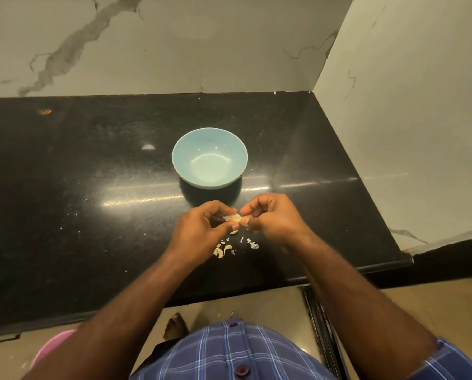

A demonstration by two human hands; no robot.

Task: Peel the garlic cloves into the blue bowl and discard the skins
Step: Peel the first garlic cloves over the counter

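A light blue bowl (209,157) stands on the black counter (92,187), with nothing inside it. Just in front of the bowl, my left hand (201,229) and my right hand (273,218) meet above the counter and both pinch one pale garlic clove (234,218) between fingertips and thumbs. Much of the clove is hidden by my fingers. Below the hands, several garlic cloves and bits of white skin (226,249) lie scattered on the counter.
Marble walls close off the counter at the back and on the right (394,105). The counter's front edge runs near my body. A pink round object (53,349) shows on the floor at lower left. My bare foot (175,326) stands below the counter edge.
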